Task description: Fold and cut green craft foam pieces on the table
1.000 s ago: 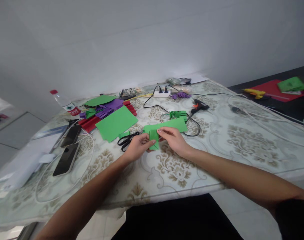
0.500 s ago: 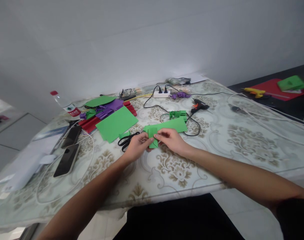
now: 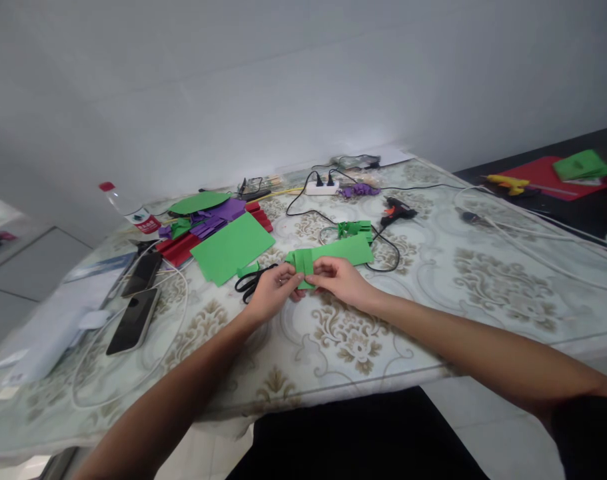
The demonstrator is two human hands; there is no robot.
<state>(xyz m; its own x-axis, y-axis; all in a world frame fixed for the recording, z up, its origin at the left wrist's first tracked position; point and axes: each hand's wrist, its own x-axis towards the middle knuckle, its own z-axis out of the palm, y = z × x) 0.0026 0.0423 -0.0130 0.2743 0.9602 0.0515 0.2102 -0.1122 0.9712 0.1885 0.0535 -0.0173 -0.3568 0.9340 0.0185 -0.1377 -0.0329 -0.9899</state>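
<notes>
The left hand (image 3: 276, 293) pinches the lower left edge of the green fold (image 3: 303, 260), its thumb on the front face and its other fingers curled behind. The right hand (image 3: 340, 280) pinches the right edge, thumb likewise in front, so the two thumb tips nearly meet. Gripped from both sides like this, the layers are probably being kept flat and lined up against springing open. The fold is tilted up towards the person, just in front of the left end of the green strip (image 3: 346, 249); whether the two touch, I cannot tell.

Left of the strip and near it lie the scissors (image 3: 248, 285), handles towards the person, likely put there to be within easy reach. Farther left of the strip are the green sheets (image 3: 233, 247), spread loosely. Just beyond the strip sits the green fringe (image 3: 354, 229), apparently set aside out of the hands' way. To its right, beyond the strip's right end, the black glue gun (image 3: 398, 211) rests on its own, its hot tip presumably kept off the paper. Well beyond the strip is the socket block (image 3: 322, 189), holding two plugs.
</notes>
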